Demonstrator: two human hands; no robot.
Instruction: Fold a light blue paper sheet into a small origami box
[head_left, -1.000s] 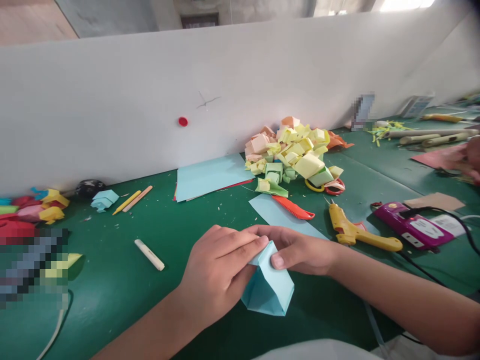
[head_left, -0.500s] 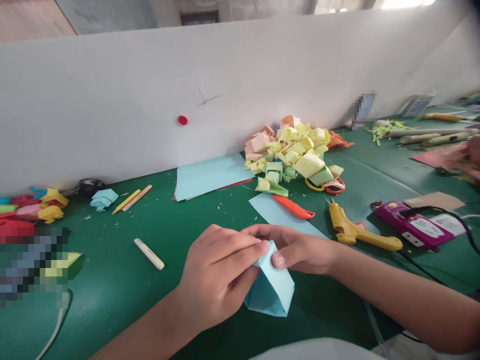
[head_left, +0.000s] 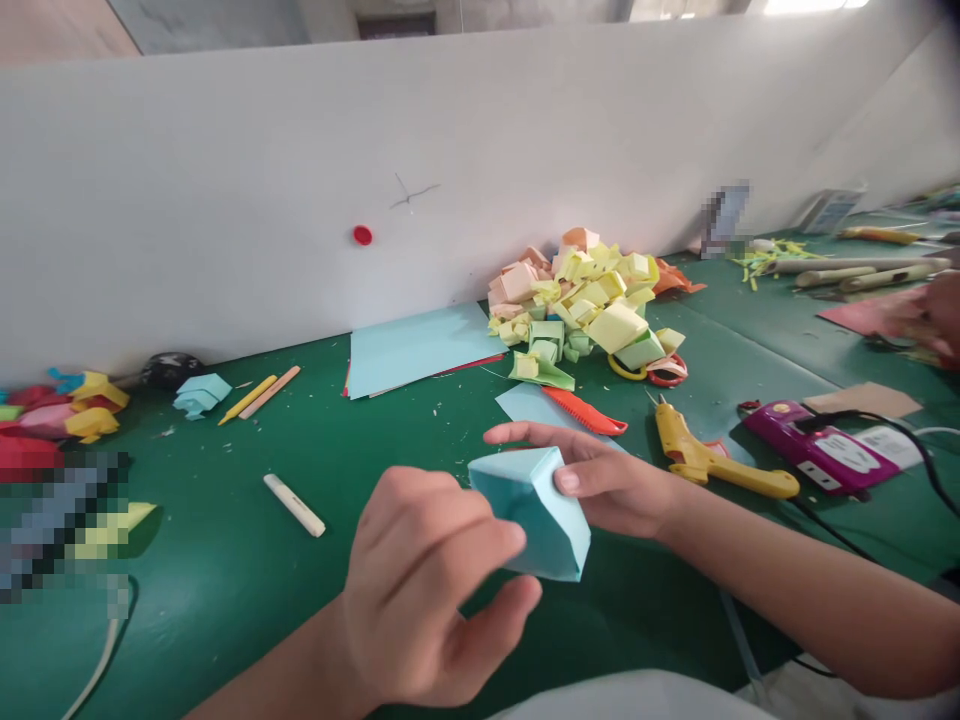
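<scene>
Paper-craft workshop. A green worktop runs along a white partition board. Beyond the right hand: a heap of folded paper pieces, flat blue sheets, scissors. Right of that hand: a yellow glue gun and a purple corded tool. Far left of the left hand: more coloured paper pieces.
</scene>
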